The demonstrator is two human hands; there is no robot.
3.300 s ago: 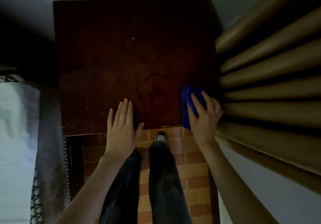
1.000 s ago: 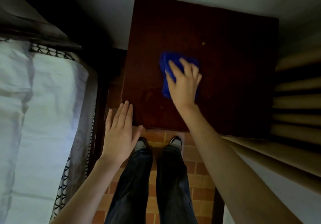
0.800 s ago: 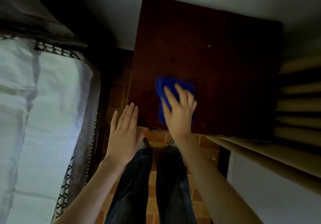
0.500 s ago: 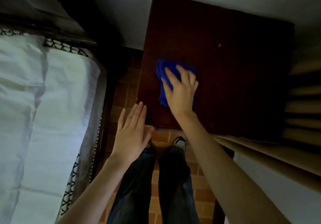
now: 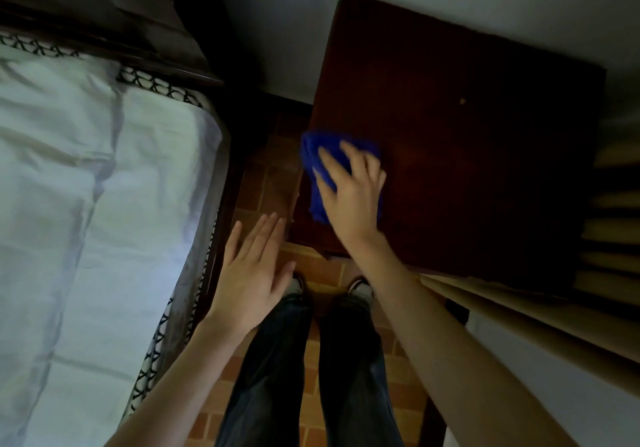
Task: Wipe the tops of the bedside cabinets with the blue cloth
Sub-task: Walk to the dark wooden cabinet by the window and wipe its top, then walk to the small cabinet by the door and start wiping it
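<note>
The dark brown bedside cabinet top (image 5: 467, 169) fills the upper right. A blue cloth (image 5: 317, 155) lies bunched at its left edge, partly overhanging. My right hand (image 5: 353, 190) presses flat on the cloth, fingers spread over it and hiding most of it. My left hand (image 5: 252, 270) hovers open, fingers together, over the tiled floor just off the cabinet's near left corner, touching nothing. A small pale speck (image 5: 462, 101) sits on the cabinet top toward the back.
A bed with a white sheet (image 5: 86, 204) and dark wooden frame runs along the left. Tan pleated curtain folds (image 5: 609, 231) hang at the right. My legs and shoes (image 5: 325, 360) stand on orange brick-pattern tiles (image 5: 266, 176) between bed and cabinet.
My right hand has slid the cloth leftward across the cabinet top to its left edge. My left hand has come off the cabinet's front edge and now hangs over the floor.
</note>
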